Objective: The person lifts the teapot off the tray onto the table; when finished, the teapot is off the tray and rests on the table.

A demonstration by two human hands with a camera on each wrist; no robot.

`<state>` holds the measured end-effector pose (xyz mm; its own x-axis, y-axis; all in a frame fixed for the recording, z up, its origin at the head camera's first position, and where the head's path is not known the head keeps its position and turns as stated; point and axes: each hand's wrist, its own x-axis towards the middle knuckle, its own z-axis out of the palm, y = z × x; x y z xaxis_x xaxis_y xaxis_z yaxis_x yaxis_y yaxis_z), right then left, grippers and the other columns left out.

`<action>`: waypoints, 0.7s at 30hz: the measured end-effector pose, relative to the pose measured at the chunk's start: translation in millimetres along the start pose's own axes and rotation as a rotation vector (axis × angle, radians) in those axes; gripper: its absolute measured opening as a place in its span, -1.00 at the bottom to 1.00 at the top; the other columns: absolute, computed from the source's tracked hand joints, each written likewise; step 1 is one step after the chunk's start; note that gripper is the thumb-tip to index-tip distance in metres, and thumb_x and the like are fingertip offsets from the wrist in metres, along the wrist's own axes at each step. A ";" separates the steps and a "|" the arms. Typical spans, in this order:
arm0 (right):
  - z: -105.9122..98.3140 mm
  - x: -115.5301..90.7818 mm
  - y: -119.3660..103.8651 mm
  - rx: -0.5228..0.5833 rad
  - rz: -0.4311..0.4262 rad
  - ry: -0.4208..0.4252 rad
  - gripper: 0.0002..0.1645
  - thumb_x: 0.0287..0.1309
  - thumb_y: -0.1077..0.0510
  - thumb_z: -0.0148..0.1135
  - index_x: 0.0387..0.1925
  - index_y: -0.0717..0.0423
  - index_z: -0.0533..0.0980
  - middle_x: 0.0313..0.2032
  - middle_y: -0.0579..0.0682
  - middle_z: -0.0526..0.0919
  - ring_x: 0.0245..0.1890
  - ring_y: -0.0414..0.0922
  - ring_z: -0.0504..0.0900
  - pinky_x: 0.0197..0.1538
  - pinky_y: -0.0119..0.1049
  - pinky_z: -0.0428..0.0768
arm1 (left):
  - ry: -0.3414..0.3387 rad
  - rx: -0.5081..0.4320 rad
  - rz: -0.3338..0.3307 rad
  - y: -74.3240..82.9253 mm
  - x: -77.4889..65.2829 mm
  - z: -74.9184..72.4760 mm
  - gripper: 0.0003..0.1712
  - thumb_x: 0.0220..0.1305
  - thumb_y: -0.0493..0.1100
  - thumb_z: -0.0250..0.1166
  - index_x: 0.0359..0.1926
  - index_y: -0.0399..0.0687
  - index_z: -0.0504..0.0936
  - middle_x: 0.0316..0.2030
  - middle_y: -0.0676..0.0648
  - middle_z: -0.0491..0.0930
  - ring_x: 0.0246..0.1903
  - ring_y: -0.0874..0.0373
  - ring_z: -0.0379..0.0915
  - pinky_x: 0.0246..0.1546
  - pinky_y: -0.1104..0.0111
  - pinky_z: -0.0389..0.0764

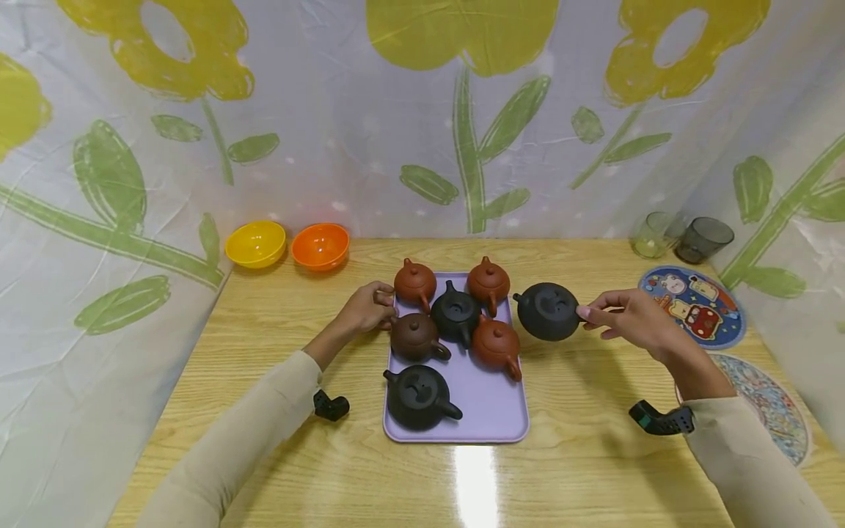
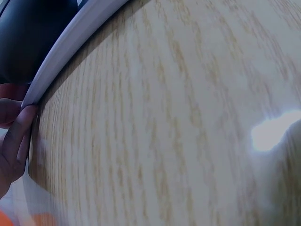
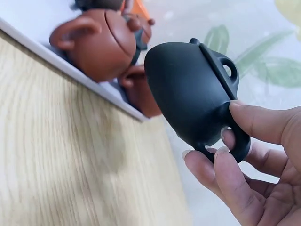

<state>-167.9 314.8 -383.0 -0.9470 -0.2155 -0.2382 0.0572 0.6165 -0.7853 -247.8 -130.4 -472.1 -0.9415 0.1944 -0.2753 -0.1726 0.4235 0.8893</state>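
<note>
My right hand (image 1: pixel 627 319) grips a black teapot (image 1: pixel 548 312) by its handle, raised above the table just right of the lilac tray (image 1: pixel 488 418). In the right wrist view, thumb and fingers close round the handle of that teapot (image 3: pixel 188 89). My left hand (image 1: pixel 368 308) pinches the tray's left rim, and the left wrist view shows its fingers (image 2: pixel 19 125) at the tray edge (image 2: pixel 61 54). On the tray stand three red-brown teapots (image 1: pixel 495 343), a dark brown teapot (image 1: pixel 412 337) near my left hand, a black teapot (image 1: pixel 455 315) mid-tray and another black teapot (image 1: pixel 417 398) at the near left.
A yellow bowl (image 1: pixel 256 246) and an orange bowl (image 1: pixel 320 247) sit at the back left. Two glasses, one greenish (image 1: pixel 653 236) and one dark grey (image 1: pixel 705 240), stand at the back right. Two round patterned mats (image 1: pixel 693 308) lie along the right side. A flowered curtain (image 1: pixel 343 147) hangs behind.
</note>
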 end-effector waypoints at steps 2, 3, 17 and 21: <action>-1.7 7.3 3.1 0.007 0.013 0.000 -0.53 0.42 -0.05 0.18 -0.06 0.34 0.60 -0.06 0.22 0.71 -0.13 -0.17 0.72 -0.10 -0.23 0.75 | 0.002 0.007 0.005 -0.2 -0.6 0.1 -0.46 0.27 -0.44 0.25 0.27 -0.36 0.39 -0.14 -0.22 0.53 -0.43 0.21 0.57 -0.45 0.40 0.72; -2.8 10.7 4.2 0.005 0.018 0.001 -0.52 0.42 -0.05 0.18 -0.06 0.34 0.60 -0.07 0.21 0.72 -0.12 -0.15 0.72 -0.11 -0.24 0.75 | 0.003 0.006 0.008 -0.4 -0.5 0.2 -0.46 0.27 -0.45 0.26 0.26 -0.36 0.39 -0.15 -0.21 0.53 -0.43 0.21 0.57 -0.46 0.40 0.71; -18.9 53.3 19.9 0.030 0.043 -0.042 -0.48 0.41 -0.09 0.18 -0.03 0.36 0.57 -0.05 0.19 0.70 -0.04 0.00 0.70 0.09 0.02 0.70 | 0.000 -0.025 0.001 -2.0 0.3 0.5 -0.45 0.25 -0.46 0.24 0.27 -0.36 0.37 -0.16 -0.21 0.51 -0.45 0.19 0.56 -0.47 0.43 0.70; -21.7 65.7 27.1 0.043 0.039 -0.064 -0.47 0.40 -0.09 0.19 -0.03 0.36 0.57 0.01 0.22 0.66 0.00 0.06 0.70 0.14 0.12 0.65 | -0.003 -0.015 -0.003 -0.8 0.8 0.2 -0.44 0.26 -0.45 0.25 0.27 -0.36 0.37 -0.14 -0.22 0.52 -0.42 0.17 0.56 -0.46 0.40 0.72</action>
<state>-235.4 333.9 -407.5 -0.9215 -0.2409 -0.3045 0.1088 0.5925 -0.7982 -248.3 -130.4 -473.1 -0.9400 0.1959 -0.2792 -0.1799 0.4106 0.8939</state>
